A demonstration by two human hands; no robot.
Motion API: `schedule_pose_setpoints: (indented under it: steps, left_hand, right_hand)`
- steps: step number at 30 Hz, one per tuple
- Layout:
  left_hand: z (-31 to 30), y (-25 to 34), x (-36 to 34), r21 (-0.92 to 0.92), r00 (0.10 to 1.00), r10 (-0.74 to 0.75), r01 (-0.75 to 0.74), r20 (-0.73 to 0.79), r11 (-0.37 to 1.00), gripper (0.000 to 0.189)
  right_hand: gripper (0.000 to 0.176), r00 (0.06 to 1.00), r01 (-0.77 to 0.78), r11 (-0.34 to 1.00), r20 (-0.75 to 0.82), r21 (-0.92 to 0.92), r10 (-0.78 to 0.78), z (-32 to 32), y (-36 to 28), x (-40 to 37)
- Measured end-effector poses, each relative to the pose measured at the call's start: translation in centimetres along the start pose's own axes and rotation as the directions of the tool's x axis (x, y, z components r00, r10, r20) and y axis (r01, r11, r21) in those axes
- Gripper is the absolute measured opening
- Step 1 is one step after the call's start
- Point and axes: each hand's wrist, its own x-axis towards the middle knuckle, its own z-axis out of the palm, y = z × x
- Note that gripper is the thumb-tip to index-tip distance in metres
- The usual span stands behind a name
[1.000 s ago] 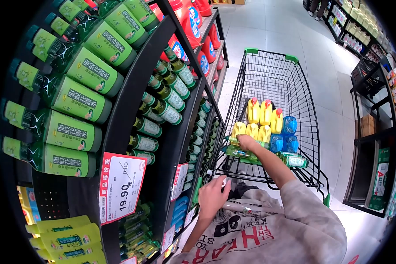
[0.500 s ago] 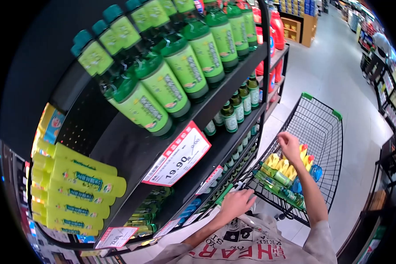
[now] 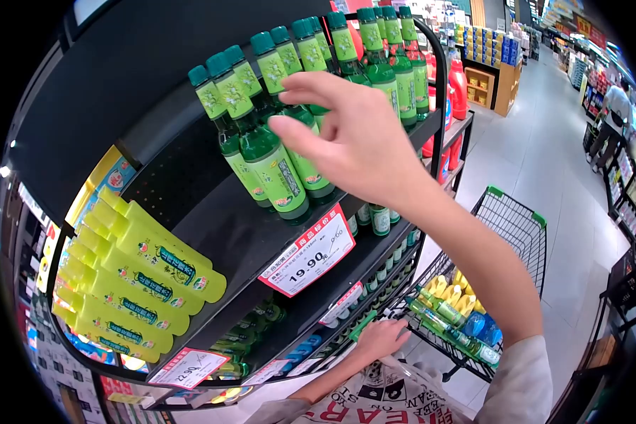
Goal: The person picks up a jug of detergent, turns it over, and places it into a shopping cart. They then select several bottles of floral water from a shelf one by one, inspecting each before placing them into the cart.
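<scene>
My right hand point(image 3: 353, 134) is raised in front of the upper shelf, thumb and fingers apart, with nothing in it. Behind it stand upright green bottles point(image 3: 279, 180) with light green labels and teal caps; the hand hides some of them. My left hand point(image 3: 383, 338) is low, closed over the green handle point(image 3: 362, 326) of a shopping cart point(image 3: 519, 244); its grip is partly hidden. In the cart lie green bottles point(image 3: 438, 321), yellow bottles point(image 3: 465, 302) and blue-coloured items point(image 3: 482, 326).
Yellow-green bottles point(image 3: 166, 272) lean in a row at the shelf's left. A price sign point(image 3: 309, 256) hangs on the shelf edge point(image 3: 244, 293). Smaller bottles fill the lower shelves. Red jugs point(image 3: 457, 92) stand beyond. Another person point(image 3: 615, 116) is down the aisle.
My right hand has risen from above the cart to the green bottles on the shelf. My left hand stays by the cart handle. The view has shifted, with the shelf bottles now more upright.
</scene>
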Motion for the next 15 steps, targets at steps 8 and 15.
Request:
schedule_pose_setpoints:
  steps: [8, 15]
  left_hand:
    - [0.2, 0.0, -0.3, 0.041, 1.000, 0.010, -0.010, -0.009, 0.999, 0.030]
    - [0.3, 0.0, -0.4, 0.011, 1.000, 0.008, -0.008, -0.015, 1.000, 0.028]
  right_hand:
    - [0.063, 0.976, -0.175, 0.979, 0.112, -0.106, 0.187, 4.6, -0.9, 1.7]
    - [0.041, 0.980, -0.168, 0.970, 0.080, -0.177, 0.185, 5.2, -0.9, 1.8]
